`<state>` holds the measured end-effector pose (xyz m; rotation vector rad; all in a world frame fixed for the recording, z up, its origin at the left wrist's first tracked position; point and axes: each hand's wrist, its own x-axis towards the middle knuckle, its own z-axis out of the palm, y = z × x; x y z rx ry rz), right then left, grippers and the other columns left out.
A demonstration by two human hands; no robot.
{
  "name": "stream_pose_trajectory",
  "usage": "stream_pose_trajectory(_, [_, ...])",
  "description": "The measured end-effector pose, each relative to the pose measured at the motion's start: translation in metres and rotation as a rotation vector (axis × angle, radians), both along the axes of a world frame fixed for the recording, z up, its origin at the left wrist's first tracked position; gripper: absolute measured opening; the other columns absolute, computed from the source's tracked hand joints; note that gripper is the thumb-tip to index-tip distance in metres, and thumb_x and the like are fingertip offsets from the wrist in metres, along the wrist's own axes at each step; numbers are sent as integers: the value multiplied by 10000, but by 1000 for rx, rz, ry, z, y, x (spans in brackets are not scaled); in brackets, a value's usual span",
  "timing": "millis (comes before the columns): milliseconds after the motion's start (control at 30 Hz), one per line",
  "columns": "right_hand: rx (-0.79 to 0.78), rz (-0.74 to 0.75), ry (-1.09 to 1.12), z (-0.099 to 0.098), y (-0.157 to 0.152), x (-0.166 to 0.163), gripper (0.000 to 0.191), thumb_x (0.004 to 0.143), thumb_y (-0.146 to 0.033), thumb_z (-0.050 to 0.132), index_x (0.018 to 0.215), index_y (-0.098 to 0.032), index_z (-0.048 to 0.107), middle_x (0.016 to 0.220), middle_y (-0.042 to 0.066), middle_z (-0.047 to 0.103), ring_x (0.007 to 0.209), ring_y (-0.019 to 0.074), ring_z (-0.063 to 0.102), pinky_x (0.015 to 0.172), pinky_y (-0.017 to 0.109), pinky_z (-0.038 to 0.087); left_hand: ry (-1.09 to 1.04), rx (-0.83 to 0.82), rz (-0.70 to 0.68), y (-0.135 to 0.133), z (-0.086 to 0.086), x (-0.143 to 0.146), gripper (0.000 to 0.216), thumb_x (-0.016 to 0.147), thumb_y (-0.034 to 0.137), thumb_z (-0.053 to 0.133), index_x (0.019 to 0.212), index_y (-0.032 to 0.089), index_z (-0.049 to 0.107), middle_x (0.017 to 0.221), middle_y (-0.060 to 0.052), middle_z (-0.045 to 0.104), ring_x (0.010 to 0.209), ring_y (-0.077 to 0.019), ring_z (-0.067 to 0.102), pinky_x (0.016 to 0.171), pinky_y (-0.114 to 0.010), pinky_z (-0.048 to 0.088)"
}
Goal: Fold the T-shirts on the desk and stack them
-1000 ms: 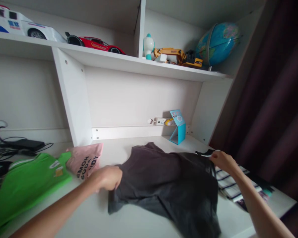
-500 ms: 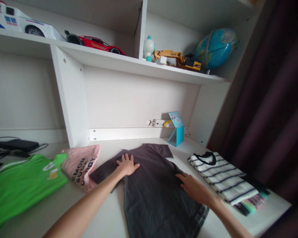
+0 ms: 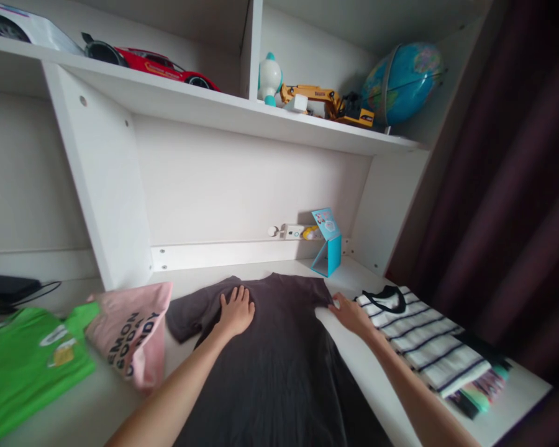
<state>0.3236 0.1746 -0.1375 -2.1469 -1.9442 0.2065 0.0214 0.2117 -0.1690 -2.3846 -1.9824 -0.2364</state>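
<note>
Dark T-shirt (image 3: 272, 366) lies spread on the white surface (image 3: 107, 410): left hand (image 3: 236, 312) rests palm-down, open, near one shoulder; right hand (image 3: 351, 315), arm extended, pinches the other matte, short sleeve; rightward, a flat-folded striped shirt (image 3: 423, 338).

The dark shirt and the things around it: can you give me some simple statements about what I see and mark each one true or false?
1. The left hand lies palm down on the dark shirt. True.
2. The pink cloth item with lettering lies between the green garment and the dark shirt. True.
3. The right hand rests on the green garment. False: the right hand is at the end of the dark shirt's sleeve.
4. The globe stands on the desk. False: the globe is up on the shelf.
5. The striped shirt lies folded. True.
</note>
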Motion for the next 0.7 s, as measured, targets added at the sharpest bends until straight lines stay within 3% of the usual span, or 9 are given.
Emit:
stream_pose_trajectory(200, [96,-41,-12,-6,50,-22,289,882,-338,499,1104,-154,526,1056,54,564,902,158,567,785,363,479,-55,-57,28,6,-1,-11,627,862,500,160,1397,188,253,1474,-69,151,1335,-350,96,1017,-623,88])
stream_pose_trajectory(400, [174,-20,-11,8,58,-5,250,872,-318,510,1041,-137,543,1064,64,545,923,166,544,798,361,455,-88,-106,-8,14,8,-29,637,822,619,207,1374,311,284,1473,-20,162,1341,-336,89,992,-659,79])
stream_pose_trajectory(533, [178,168,33,22,13,-6,179,864,-184,437,982,-123,558,995,88,565,920,163,538,845,313,407,-100,-78,47,18,6,-34,670,798,672,207,1369,332,289,1474,-41,168,1336,-360,73,1015,-615,81])
stream_pose_trajectory(633, [50,410,120,33,-56,-7,132,828,-223,466,896,-200,577,871,11,597,805,124,562,752,222,433,-105,-64,67,19,2,-34,693,780,704,203,1366,344,290,1473,-47,175,1324,-397,79,1017,-603,77])
stream_pose_trajectory(700, [-100,546,223,35,-104,-6,171,776,-198,504,926,-243,572,913,-15,590,840,116,554,756,204,431,-105,-63,61,20,0,-34,692,780,705,199,1367,348,282,1473,-47,176,1321,-403,84,1016,-604,75])
